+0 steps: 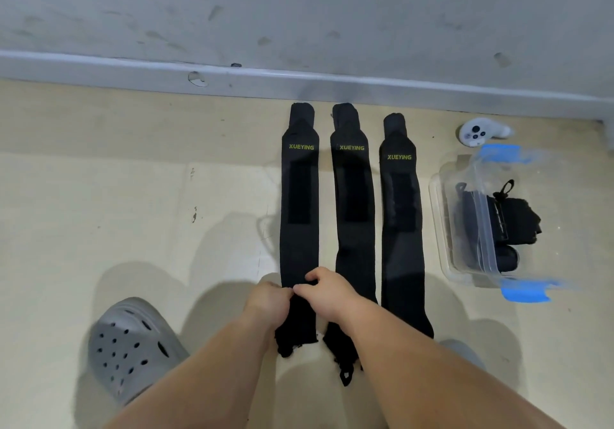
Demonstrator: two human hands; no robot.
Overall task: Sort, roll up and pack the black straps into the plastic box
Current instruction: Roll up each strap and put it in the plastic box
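Both hands meet on the left strap [299, 229], which lies just left of the middle strap [354, 229]. The left hand [269, 300] has its fingers curled onto the strap's left edge near the near end. The right hand [327, 292] pinches the same strap from its right side, knuckles up, and the fingertips of the two hands almost touch. The right forearm crosses over the near end of the middle strap. Left of the middle strap and nearer the camera, a grey clog [133, 345] stands on the beige floor [133, 196].

All three black straps lie flat and parallel, running away from the person, each with yellow-green "XUEYING" lettering near its far end. The right strap [400, 245] lies just right of the middle strap, with a thin gap between them.

Further right of the middle strap sits the clear plastic box [443, 216], open, with blue clips [525, 290] at its near and far ends. Inside it lie dark bundled straps [508, 219]; how many I cannot tell.

Beyond the box, right of the middle strap's far end, lies a white controller [478, 132]. A grey skirting board [299, 79] runs just past the far ends of the straps.
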